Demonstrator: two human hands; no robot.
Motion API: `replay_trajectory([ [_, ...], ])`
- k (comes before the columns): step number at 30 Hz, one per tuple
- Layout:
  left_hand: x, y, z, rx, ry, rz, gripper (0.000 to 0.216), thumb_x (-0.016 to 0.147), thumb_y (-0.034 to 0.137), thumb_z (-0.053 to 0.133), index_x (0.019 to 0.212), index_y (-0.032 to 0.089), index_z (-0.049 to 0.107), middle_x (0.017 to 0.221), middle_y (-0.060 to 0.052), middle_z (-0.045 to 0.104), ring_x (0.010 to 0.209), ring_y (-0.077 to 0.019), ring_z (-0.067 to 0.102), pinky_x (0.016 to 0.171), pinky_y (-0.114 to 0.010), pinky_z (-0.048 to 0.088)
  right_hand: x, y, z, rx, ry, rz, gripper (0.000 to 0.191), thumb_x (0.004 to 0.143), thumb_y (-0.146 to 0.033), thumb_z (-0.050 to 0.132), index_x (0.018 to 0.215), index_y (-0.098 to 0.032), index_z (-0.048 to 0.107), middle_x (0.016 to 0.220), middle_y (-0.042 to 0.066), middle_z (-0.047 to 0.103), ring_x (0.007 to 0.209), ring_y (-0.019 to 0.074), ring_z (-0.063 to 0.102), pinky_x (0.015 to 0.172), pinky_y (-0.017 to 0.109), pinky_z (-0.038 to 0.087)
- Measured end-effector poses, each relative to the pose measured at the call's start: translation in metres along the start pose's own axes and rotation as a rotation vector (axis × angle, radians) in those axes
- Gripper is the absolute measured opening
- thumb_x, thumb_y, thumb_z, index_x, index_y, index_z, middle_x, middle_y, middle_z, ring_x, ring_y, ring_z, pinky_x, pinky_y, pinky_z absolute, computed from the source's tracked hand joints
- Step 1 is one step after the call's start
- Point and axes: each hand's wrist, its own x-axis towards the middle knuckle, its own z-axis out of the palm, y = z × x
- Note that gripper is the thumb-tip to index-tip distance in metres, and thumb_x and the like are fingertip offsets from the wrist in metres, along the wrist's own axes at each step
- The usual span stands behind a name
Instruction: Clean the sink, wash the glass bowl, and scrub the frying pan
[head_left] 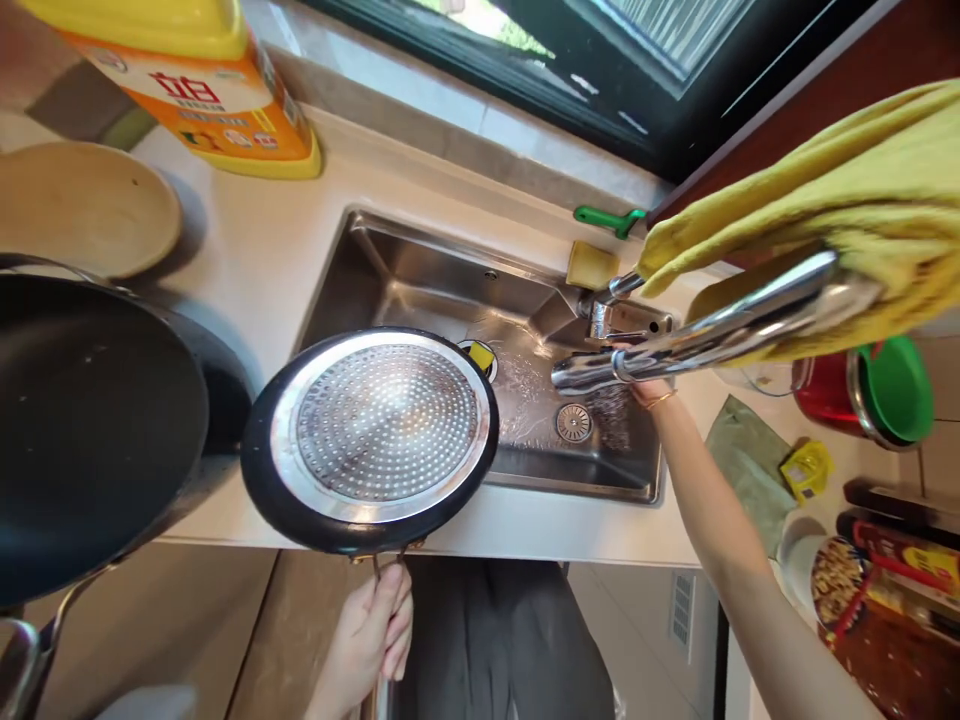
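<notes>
My left hand [382, 620] is closed around the handle of a frying pan [386, 425]. The pan is held over the sink's left front edge, its dimpled metal underside facing me. My right hand [649, 390] reaches to the chrome faucet [675, 335] at the sink's right side; the spout hides most of its fingers, so I cannot tell their grip. Water spreads across the floor of the steel sink [517, 475] around the drain strainer [574, 422]. A small yellow piece [480, 354] shows just past the pan's rim.
A large dark pot [97, 420] and a wooden board [82, 205] stand left, near a yellow-orange jug [225, 110]. A yellow cloth [847, 190] drapes over the faucet. A sponge [592, 265] and green-handled tool [607, 218] lie behind. Right are a grey-green cloth [750, 465] and red container [829, 400].
</notes>
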Motion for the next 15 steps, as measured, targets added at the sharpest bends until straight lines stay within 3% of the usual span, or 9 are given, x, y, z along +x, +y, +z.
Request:
replay_trajectory([
  [2,-0.009,0.011,0.002,-0.009,0.035,0.023,0.058,0.076,0.072,0.049,0.056,0.022,0.027,0.041,0.011,0.025,0.025,-0.0036,0.028,0.027,-0.020,0.034,-0.019,0.000,-0.001,-0.067,-0.053,-0.008,0.040,0.056,-0.043,0.078,0.087,-0.022,0.064,0.089,0.002,0.071,0.097,0.0225,0.063,0.093,0.044,0.048],
  [4,-0.019,0.020,0.005,-0.020,0.065,0.032,0.058,0.077,0.071,0.049,0.056,0.022,0.027,0.041,0.011,0.024,0.026,-0.0034,0.028,0.027,-0.019,0.033,-0.037,-0.012,-0.010,-0.082,-0.004,-0.066,0.042,0.058,-0.048,0.076,0.089,-0.022,0.063,0.099,0.003,0.069,0.104,0.0223,0.060,0.097,0.042,0.045],
  [7,-0.031,0.031,0.007,-0.029,0.082,0.063,0.058,0.075,0.072,0.050,0.056,0.022,0.028,0.040,0.011,0.024,0.026,-0.0037,0.027,0.027,-0.020,0.034,-0.057,-0.058,-0.032,0.087,0.098,-0.180,0.044,0.073,-0.064,0.056,0.096,-0.027,0.061,0.109,0.003,0.067,0.110,0.0210,0.059,0.095,0.041,0.046],
  [11,-0.040,0.036,0.007,-0.039,0.083,0.144,0.057,0.074,0.070,0.053,0.056,0.022,0.029,0.040,0.011,0.026,0.025,-0.0045,0.028,0.026,-0.021,0.034,-0.072,-0.137,-0.047,0.241,-0.186,-0.146,0.054,0.081,-0.070,0.040,0.108,-0.028,0.059,0.111,0.005,0.067,0.109,0.0219,0.061,0.087,0.042,0.051],
  [13,-0.041,0.036,0.006,-0.024,0.076,0.161,0.059,0.073,0.072,0.053,0.054,0.022,0.028,0.039,0.011,0.026,0.025,-0.0050,0.028,0.026,-0.022,0.034,-0.075,-0.165,-0.046,0.272,-0.341,-0.051,0.054,0.082,-0.068,0.041,0.104,-0.023,0.061,0.101,0.007,0.070,0.100,0.0230,0.065,0.084,0.043,0.052],
  [15,-0.043,0.035,0.006,-0.004,0.060,0.170,0.062,0.071,0.074,0.053,0.052,0.022,0.026,0.037,0.010,0.025,0.023,-0.0054,0.028,0.025,-0.023,0.034,-0.077,-0.183,-0.046,0.315,-0.409,-0.002,0.043,0.086,-0.058,0.045,0.099,-0.021,0.062,0.090,0.005,0.072,0.090,0.0214,0.067,0.082,0.041,0.054],
])
